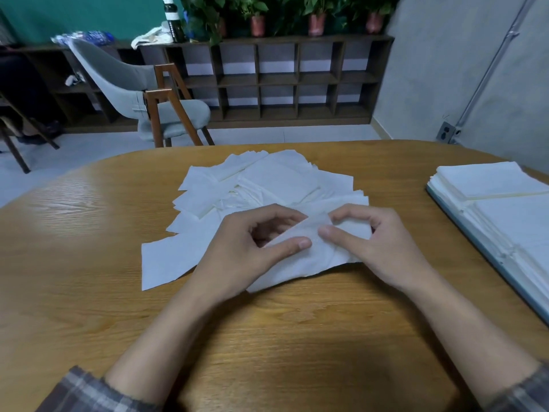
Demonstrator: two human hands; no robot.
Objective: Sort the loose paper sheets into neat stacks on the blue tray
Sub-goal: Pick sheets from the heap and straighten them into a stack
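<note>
Plaid sleeves [98, 394] frame the near edge, and bare forearms reach forward over the wooden surface [267, 337]. The left hand [246, 248] and right hand [377, 242] meet over one white sheet [303, 263] – each pinches it between thumb and curled fingers, the thumbs nearly touching on top, the sheet buckled between them and its near edge resting on the surface. Another sheet [169, 263] lies flat just left of the left hand. Just beyond the hands spreads the loose pile of sheets [267, 182], overlapping at all angles. Well to the right of the right hand sits the blue tray [463, 228], bearing squared stacks [487, 179] of white sheets side by side – only part of it is in view. Past the surface, beyond the left hand, stands a grey chair [133, 84] with wooden arms; behind it a dark cubby shelf [282, 81] runs along the wall, topped with potted plants [316, 23] and a dark bottle [173, 19].
</note>
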